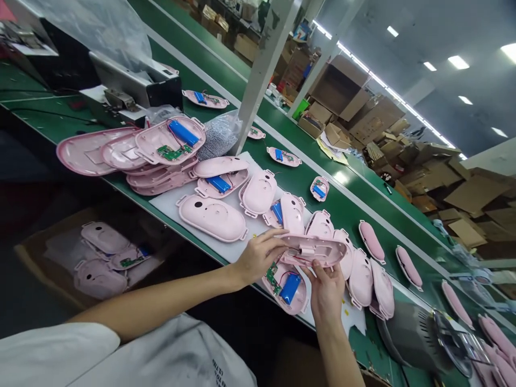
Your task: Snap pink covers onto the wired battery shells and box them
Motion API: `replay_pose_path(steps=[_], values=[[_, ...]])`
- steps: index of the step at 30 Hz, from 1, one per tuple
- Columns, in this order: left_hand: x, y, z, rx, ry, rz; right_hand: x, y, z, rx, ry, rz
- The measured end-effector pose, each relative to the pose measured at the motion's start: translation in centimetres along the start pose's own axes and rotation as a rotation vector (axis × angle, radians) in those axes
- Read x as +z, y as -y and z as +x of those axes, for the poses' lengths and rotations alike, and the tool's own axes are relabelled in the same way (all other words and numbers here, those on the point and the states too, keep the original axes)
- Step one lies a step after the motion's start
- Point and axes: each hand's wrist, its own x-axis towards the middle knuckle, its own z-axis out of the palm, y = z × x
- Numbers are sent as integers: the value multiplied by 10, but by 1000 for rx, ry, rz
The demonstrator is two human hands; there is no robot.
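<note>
The left hand point(258, 257) and right hand point(327, 287) both have their grip closed on the ends and lower edge of a pink shell point(314, 251), held tilted with its hollow inside showing, above the counter point(342, 204). Just below it lies an open case point(288, 301) with a blue battery point(290, 288) and a green board point(272, 277). More pink cases surround them on a white sheet point(171, 214).
</note>
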Motion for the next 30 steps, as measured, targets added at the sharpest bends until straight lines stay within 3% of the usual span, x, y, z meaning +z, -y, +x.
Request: replay_pose_path(steps=[7, 10, 13, 15, 17, 18, 20, 23, 26, 30], values=[[7, 5, -1, -32, -30, 77, 0, -1, -4, -27, -47, -1], [6, 6, 3, -254, -5, -104, -1, -4, -3, -32, -40, 1], [3, 7, 10, -509, 103, -345, -5, -3, 1, -2, -17, -55], [1, 7, 15, -593, 170, -413, -6, 4, 7, -93, -60, -222], [0, 7, 19, -633, 224, -421, -2, 16, 16, -357, -80, -517], [0, 7, 20, -642, 243, -414, 2, 22, 21, -506, -29, -690], [0, 9, 22, -645, 259, -408, 13, 32, 35, -688, 218, -1025], [0, 12, 25, -664, 262, -434, 31, 39, 56, -595, 525, -1335], [-3, 14, 29, -644, 270, -325, 45, 39, 68, -455, 596, -1378], [-4, 20, 42, -539, 287, -37, 60, 33, 77, -481, 615, -1334]])
